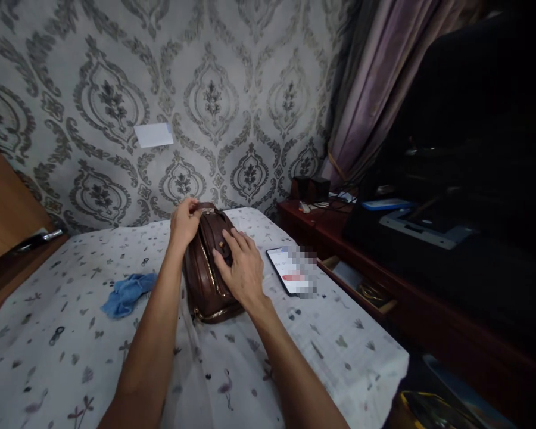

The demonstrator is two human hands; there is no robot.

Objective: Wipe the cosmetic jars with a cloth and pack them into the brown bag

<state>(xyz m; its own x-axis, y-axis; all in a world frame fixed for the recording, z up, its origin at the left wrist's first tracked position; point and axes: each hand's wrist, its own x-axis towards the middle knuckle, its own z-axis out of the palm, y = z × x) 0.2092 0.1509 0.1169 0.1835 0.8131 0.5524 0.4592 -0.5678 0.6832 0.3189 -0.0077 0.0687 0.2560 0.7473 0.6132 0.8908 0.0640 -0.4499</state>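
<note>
A brown leather bag point(199, 277) with gold zippers lies on the patterned white sheet point(196, 381). At the bag's far left corner, by its handle, my left hand point(186, 221) has its fingers bent together; what they pinch, if anything, is too small to make out. My right hand point(245, 265) rests on the bag's right side with the fingers spread, near a small gold clasp point(221, 244). To the right lies a phone point(288, 273) with a lit screen. A crumpled blue cloth point(127, 294) is left of the bag.
A dark red desk point(290, 211) with an open drawer point(361, 286) stands at the right, holding cables and a blue-edged device point(388, 204). Behind the bed is a patterned wall with a white card point(154, 135). A wooden panel point(9, 208) is at the left.
</note>
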